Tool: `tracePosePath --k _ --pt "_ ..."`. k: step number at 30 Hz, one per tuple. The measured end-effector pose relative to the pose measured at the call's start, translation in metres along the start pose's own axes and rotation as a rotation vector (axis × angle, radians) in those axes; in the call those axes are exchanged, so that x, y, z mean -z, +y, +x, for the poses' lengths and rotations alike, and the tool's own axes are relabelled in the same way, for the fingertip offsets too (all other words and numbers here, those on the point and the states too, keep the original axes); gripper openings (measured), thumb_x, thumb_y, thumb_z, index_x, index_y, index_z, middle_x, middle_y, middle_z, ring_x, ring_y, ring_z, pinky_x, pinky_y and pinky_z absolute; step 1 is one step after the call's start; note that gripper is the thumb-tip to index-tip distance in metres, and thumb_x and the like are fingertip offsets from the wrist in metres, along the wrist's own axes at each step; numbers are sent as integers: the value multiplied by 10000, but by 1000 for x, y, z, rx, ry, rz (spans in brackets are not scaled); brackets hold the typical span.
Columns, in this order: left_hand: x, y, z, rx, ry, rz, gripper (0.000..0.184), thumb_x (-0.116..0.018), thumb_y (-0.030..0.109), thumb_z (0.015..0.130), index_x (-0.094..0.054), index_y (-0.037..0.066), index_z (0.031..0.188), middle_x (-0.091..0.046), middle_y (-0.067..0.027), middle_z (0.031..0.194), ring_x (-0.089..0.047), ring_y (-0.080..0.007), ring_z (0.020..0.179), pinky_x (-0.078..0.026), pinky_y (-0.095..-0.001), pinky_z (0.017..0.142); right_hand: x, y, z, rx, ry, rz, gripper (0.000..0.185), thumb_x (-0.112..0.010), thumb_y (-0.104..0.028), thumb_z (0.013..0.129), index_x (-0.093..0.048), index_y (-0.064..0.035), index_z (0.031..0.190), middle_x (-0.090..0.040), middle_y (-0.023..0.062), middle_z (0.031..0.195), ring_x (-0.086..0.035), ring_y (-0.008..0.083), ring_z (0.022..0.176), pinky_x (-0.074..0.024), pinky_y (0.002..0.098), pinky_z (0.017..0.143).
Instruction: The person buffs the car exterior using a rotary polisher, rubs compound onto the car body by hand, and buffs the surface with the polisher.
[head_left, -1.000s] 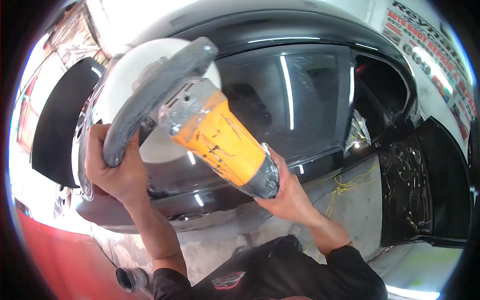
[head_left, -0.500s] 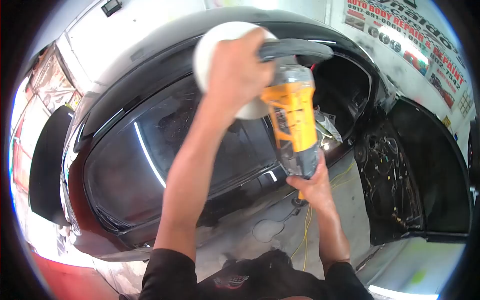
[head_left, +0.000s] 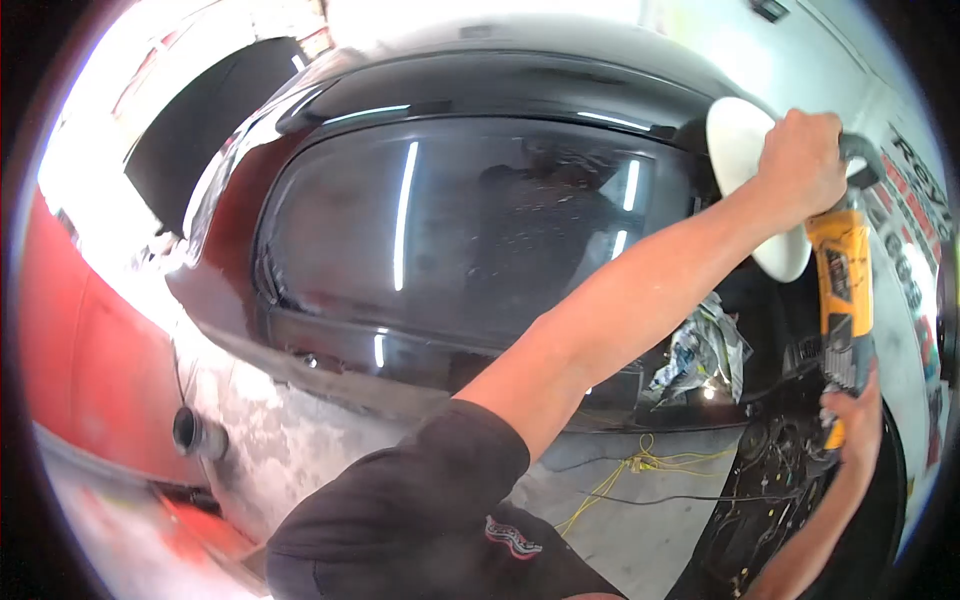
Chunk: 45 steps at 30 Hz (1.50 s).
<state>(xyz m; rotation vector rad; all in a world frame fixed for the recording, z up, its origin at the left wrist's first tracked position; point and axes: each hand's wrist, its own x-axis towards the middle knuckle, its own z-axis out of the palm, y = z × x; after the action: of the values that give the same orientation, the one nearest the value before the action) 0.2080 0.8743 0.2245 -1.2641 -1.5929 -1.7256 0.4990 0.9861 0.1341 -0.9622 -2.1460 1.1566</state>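
Observation:
A yellow and grey polisher (head_left: 843, 265) with a round white buffing pad (head_left: 735, 150) is at the right side of the view, held in both hands. My left hand (head_left: 803, 165) is closed around its front handle, beside the pad. Lower down, my right hand (head_left: 855, 412) grips the rear end of the body. The pad is tilted nearly on edge to my view, near the right end of the black car (head_left: 470, 345); whether it touches the car I cannot tell. Light streaks and pale specks show on the car's glossy dark panel (head_left: 450, 220).
Crumpled plastic or foil-like sheeting (head_left: 708, 350) lies on the car's near right side. Yellow cords (head_left: 640, 462) and a dark cable run over the floor. An opened door panel (head_left: 760, 500) stands at lower right. At left are a red surface (head_left: 90, 350) and a dark can (head_left: 200, 435).
The polisher and both hands have shifted right in view, and the pad now appears more edge-on. My view has turned, showing more red surface and floor on the left. Both hands keep their grip.

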Motion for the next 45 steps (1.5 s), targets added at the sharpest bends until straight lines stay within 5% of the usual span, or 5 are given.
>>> tracePosePath --k 19,24,28,36,45 --pt "495 -75 1 154 704 641 249 -638 206 910 -687 -29 977 -702 -273 911 -686 -422 906 -522 -474 821 -330 -357 13 839 -551 -259 912 -695 -33 537 -481 -3 1423 -644 106 1011 -611 202 919 -482 305 848" --pt "586 -101 -25 -59 892 538 196 -713 152 894 -735 -15 995 -709 -107 747 -626 -160 677 -499 -364 652 -401 -395 -20 978 -725 -180 749 -687 -8 560 -556 -21 1297 -632 88 934 -604 183 846 -488 318 778" --pt "634 -86 -66 102 919 607 221 -783 165 827 -680 -31 833 -656 -106 682 -612 -182 518 -507 -320 504 -444 -417 -39 1014 -881 -303 771 -700 -4 622 -501 -17 1366 -654 117 1042 -593 217 959 -458 311 880" --pt "603 -57 -94 96 928 510 183 -736 163 897 -647 9 856 -523 6 614 -473 -87 462 -412 -265 435 -431 -390 -46 1069 -774 -361 842 -695 15 598 -501 -53 1415 -645 89 1018 -591 198 941 -473 307 847" --pt "416 -19 -67 37 732 699 157 -685 93 898 -676 -39 981 -685 -168 803 -652 -220 760 -500 -386 712 -286 -261 13 956 -572 -264 948 -681 27 567 -415 -13 1476 -609 130 1152 -585 227 1078 -458 313 955"
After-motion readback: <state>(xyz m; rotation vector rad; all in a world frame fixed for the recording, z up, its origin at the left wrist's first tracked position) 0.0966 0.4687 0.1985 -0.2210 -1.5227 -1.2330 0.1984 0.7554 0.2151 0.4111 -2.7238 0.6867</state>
